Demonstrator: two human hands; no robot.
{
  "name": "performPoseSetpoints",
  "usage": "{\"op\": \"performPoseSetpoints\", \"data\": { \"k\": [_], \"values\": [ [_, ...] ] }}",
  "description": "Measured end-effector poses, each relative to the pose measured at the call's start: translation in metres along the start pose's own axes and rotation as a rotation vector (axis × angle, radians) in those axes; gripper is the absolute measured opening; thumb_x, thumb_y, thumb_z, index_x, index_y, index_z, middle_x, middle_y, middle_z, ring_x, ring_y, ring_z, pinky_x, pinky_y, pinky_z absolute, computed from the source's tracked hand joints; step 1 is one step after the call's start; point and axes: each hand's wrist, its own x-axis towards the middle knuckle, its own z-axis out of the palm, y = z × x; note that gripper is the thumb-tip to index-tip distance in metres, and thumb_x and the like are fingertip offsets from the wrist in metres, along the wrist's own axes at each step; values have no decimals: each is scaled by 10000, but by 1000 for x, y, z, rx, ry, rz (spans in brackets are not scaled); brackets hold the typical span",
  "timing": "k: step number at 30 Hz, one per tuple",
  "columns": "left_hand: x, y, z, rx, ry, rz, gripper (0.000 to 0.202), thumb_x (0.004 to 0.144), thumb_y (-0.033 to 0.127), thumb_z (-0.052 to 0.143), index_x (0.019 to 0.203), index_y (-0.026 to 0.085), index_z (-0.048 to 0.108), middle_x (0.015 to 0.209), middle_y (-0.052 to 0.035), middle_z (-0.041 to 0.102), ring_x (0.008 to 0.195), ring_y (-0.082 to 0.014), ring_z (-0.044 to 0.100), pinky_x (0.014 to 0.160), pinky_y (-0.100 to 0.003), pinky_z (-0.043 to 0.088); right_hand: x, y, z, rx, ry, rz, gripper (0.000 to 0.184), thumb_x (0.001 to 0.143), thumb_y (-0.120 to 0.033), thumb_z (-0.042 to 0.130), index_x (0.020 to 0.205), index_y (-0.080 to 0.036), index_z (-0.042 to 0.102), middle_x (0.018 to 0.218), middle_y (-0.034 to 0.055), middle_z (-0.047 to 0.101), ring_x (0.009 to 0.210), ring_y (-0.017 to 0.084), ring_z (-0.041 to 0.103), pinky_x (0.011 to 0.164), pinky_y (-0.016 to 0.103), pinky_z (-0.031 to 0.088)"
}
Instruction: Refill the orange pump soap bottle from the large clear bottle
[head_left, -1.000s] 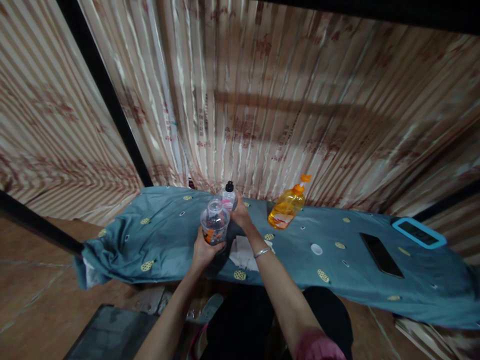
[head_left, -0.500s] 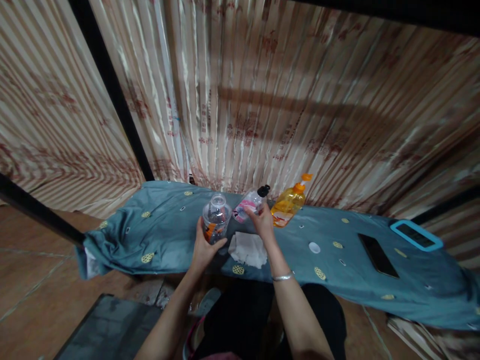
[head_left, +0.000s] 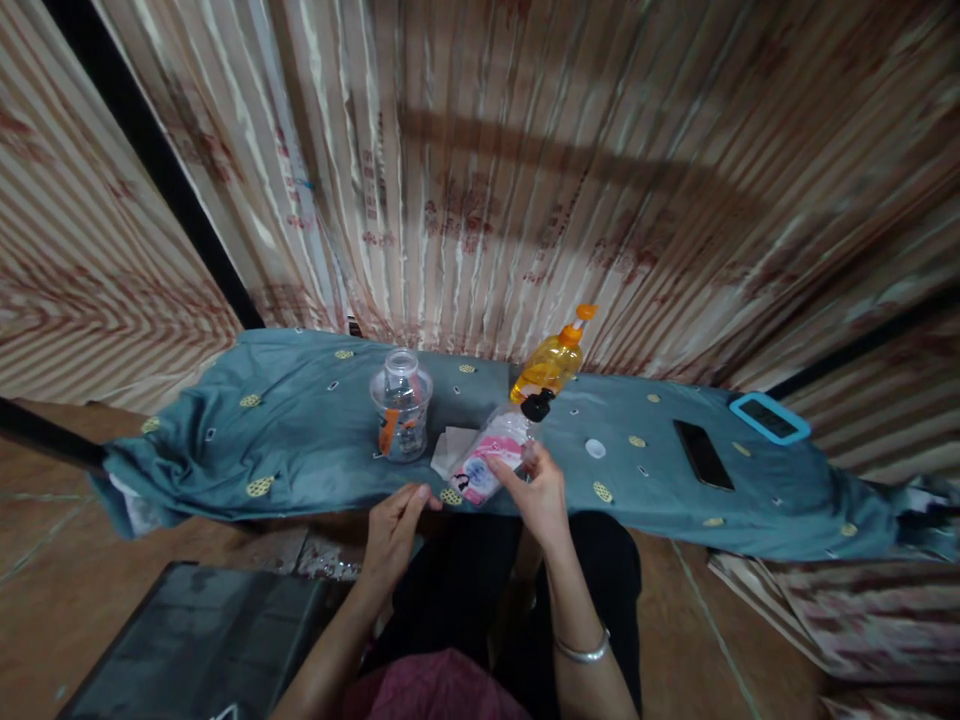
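In my right hand (head_left: 534, 492) is a clear pump bottle (head_left: 491, 455) with a black pump head and a pink label. It is tilted, its top leaning to the right, above the front of the cloth-covered surface. Close to its base, my left hand (head_left: 397, 525) has its fingers curled in with the thumb against them, and nothing shows in them. A clear plastic cup (head_left: 403, 415) with orange print and a narrower clear top stands to the left, touched by neither hand. Behind the held bottle lies a folded white cloth or tissue (head_left: 451, 448), partly hidden.
An orange pump bottle (head_left: 551, 362) stands at the back. Further right are a white round disc (head_left: 595, 448), a black phone (head_left: 703, 455) and a blue-framed device (head_left: 770, 418). The teal cloth (head_left: 300, 430) covers the surface, with a striped curtain (head_left: 465, 200) behind it.
My left hand has let go of the clear plastic cup and drawn back to the front edge. My right hand has brought the black-topped bottle closer, over the white cloth. The view has shifted.
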Motion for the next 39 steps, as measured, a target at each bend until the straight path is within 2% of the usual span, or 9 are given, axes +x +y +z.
{"op": "performPoseSetpoints", "data": {
  "k": [3, 5, 7, 11, 16, 24, 30, 33, 39],
  "values": [
    [1, -1, 17, 17, 1, 68, 343, 859, 483, 619, 1055, 227, 736, 1163, -92, 717, 1146, -274, 666, 1054, -431, 518, -13, -12, 1, -47, -7, 30, 348, 748, -499, 780, 891, -222, 626, 856, 49, 769, 795, 251, 717, 764, 366, 538],
    [1, -5, 29, 43, -21, 116, 692, 750, 432, 764, 1377, 234, 549, 1460, -120, 556, 1383, -308, 515, 1176, -486, 412, -21, -22, 4, -77, -13, 48, 339, 759, -496, 768, 902, -225, 624, 853, 52, 768, 802, 260, 714, 770, 376, 527],
    [0, -10, 40, 38, -84, 122, 940, 690, 391, 820, 1498, 218, 373, 1567, -158, 435, 1449, -328, 441, 1193, -506, 385, -27, -30, 8, -92, -29, 57, 344, 767, -495, 757, 930, -221, 629, 874, 63, 768, 822, 273, 714, 784, 392, 524],
    [-3, -21, 54, 36, -77, 24, 970, 669, 376, 817, 1490, 191, 334, 1492, -189, 509, 1360, -335, 541, 1134, -495, 447, -33, -37, 12, -72, -65, 54, 419, 727, -467, 792, 1012, -195, 649, 939, 102, 770, 881, 309, 717, 839, 443, 532],
    [-9, -25, 54, 88, -84, -25, 891, 638, 342, 794, 1412, 151, 397, 1397, -190, 584, 1291, -326, 593, 1106, -484, 468, -17, -40, 2, 70, 9, -19, 779, 725, -492, 793, 1364, -150, 508, 1280, 151, 684, 1156, 280, 650, 1005, 416, 488],
    [-17, -13, 45, 132, -99, -13, 817, 634, 288, 726, 1382, 157, 423, 1325, -157, 630, 1184, -292, 649, 1053, -463, 508, 1, -51, 8, 240, -7, -52, 197, 760, -388, 794, 847, -217, 751, 809, 12, 750, 797, 212, 654, 799, 336, 485],
    [-22, 8, 38, 80, -198, -71, 794, 587, 241, 695, 1337, 152, 451, 1135, -88, 704, 976, -240, 690, 916, -394, 573, 3, -53, 9, 407, -144, -20, 190, 733, -384, 821, 848, -233, 802, 816, 2, 773, 753, 186, 652, 724, 297, 479],
    [-25, 15, 35, 6, -274, -88, 803, 579, 240, 715, 1338, 152, 466, 1166, -90, 704, 1037, -253, 678, 962, -399, 555, 12, -48, 4, 520, -280, 7, 311, 689, -502, 844, 853, -238, 819, 837, 25, 789, 719, 189, 663, 668, 289, 495],
    [-24, 19, 27, -14, -285, -129, 867, 564, 235, 719, 1381, 141, 443, 1217, -105, 682, 1110, -270, 647, 1033, -414, 509, 24, -35, -3, 665, -355, 34, 463, 653, -580, 872, 1024, -314, 791, 1014, 38, 810, 965, 244, 735, 850, 343, 546]
  ]
}}
